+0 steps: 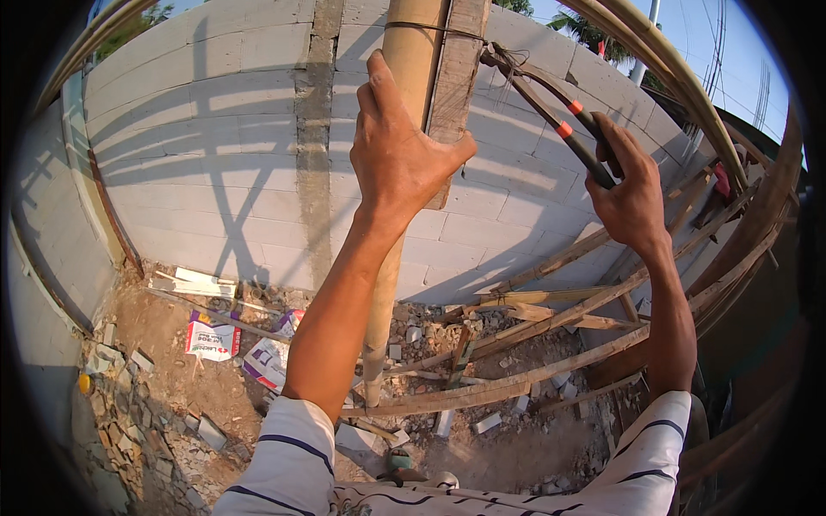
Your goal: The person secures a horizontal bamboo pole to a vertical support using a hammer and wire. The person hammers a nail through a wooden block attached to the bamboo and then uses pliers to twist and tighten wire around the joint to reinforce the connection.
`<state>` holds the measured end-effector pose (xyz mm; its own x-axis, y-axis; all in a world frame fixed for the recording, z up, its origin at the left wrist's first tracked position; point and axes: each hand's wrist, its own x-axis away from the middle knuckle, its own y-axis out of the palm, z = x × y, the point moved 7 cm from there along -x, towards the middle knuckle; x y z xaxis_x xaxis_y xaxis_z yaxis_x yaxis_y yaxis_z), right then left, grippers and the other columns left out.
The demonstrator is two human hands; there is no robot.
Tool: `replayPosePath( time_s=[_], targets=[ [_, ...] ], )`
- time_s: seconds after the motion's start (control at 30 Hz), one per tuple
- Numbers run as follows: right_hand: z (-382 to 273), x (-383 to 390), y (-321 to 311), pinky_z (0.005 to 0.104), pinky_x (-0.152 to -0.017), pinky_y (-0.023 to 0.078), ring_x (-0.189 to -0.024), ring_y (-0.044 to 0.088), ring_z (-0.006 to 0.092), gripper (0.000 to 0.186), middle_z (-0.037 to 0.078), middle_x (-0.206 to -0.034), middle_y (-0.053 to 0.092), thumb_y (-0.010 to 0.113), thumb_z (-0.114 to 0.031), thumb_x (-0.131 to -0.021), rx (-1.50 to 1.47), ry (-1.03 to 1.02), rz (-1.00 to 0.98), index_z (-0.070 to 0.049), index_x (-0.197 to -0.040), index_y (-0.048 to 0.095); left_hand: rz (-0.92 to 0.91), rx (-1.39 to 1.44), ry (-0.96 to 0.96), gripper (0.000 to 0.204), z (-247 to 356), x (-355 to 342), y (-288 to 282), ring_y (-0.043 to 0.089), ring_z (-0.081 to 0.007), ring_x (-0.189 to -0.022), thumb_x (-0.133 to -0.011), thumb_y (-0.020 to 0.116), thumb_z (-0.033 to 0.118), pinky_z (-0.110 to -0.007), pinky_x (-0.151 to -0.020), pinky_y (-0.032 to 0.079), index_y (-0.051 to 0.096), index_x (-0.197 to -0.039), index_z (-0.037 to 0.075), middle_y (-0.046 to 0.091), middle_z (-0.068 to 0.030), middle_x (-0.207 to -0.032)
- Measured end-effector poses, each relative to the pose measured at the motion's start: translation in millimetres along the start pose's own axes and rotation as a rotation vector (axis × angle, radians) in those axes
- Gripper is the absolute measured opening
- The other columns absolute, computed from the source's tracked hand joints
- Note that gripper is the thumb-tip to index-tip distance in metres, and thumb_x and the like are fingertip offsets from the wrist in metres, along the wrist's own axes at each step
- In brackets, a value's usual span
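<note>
An upright bamboo pole (416, 69) and a rough wooden plank (456, 90) stand side by side in front of me. Around both, near the top, runs a dark tie wire (426, 28). My left hand (396, 159) is wrapped round the pole and plank below the wire, its thumb over the plank's right side. In my right hand (632, 181) are pincers (538, 99) with black handles and orange bands. Their jaws are at the twisted wire ends, just right of the plank. Whether the jaws bite the wire, I cannot tell.
A pale block wall (232, 112) stands behind, with a grey mortar column (317, 129). Bamboo poles and timber (533, 331) cross at the lower right. Rubble (155, 430) and printed sacks (213, 335) lie on the dirt floor below. Curved poles (671, 60) pass at the upper right.
</note>
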<state>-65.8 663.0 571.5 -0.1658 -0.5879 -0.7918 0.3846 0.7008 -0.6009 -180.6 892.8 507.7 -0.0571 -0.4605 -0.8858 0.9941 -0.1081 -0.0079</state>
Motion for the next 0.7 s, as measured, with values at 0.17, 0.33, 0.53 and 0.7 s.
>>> replayPosePath(
  time_s=[0.17, 0.33, 0.53, 0.7],
  targets=[
    [0, -3, -15, 0.0354, -0.079, 0.049, -0.08, 0.06, 0.0215, 0.064, 0.015, -0.088, 0.058, 0.063, 0.005, -0.071, -0.083, 0.077, -0.107, 0.0, -0.135, 0.056, 0.039, -0.013, 0.024, 0.117, 3, 2, 3, 0.058, -0.0444, -0.107, -0.058, 0.085, 0.028, -0.051, -0.085, 0.054, 0.018, -0.15, 0.0, 0.049, -0.0255, -0.119],
    [6, -26, -18, 0.0333, -0.072, 0.045, -0.073, 0.053, 0.0191, 0.064, 0.008, -0.077, 0.053, 0.064, -0.011, -0.067, -0.248, 0.141, -0.428, 0.004, -0.129, 0.059, 0.056, -0.029, -0.016, 0.117, 2, 6, 1, 0.058, -0.0447, -0.107, -0.058, 0.084, 0.027, -0.052, -0.085, 0.054, 0.018, -0.15, -0.001, 0.049, -0.0248, -0.119],
    [29, -77, -11, 0.0292, -0.06, 0.042, -0.063, 0.048, 0.0128, 0.062, 0.0, -0.074, 0.052, 0.068, -0.017, -0.055, -0.295, 0.021, -0.654, -0.001, -0.115, 0.067, 0.074, -0.067, -0.031, 0.117, 3, 9, 1, 0.058, -0.0439, -0.106, -0.059, 0.084, 0.028, -0.051, -0.085, 0.054, 0.017, -0.151, 0.0, 0.049, -0.0241, -0.119],
    [38, -84, 10, 0.0278, -0.056, 0.04, -0.061, 0.048, 0.0116, 0.052, -0.001, -0.07, 0.051, 0.067, -0.014, -0.062, -0.512, -0.041, -0.795, 0.001, -0.112, 0.065, 0.123, -0.117, -0.003, 0.118, 9, 4, -4, 0.058, -0.0423, -0.107, -0.06, 0.085, 0.028, -0.051, -0.086, 0.054, 0.016, -0.151, 0.002, 0.049, -0.0227, -0.119]
  ],
)
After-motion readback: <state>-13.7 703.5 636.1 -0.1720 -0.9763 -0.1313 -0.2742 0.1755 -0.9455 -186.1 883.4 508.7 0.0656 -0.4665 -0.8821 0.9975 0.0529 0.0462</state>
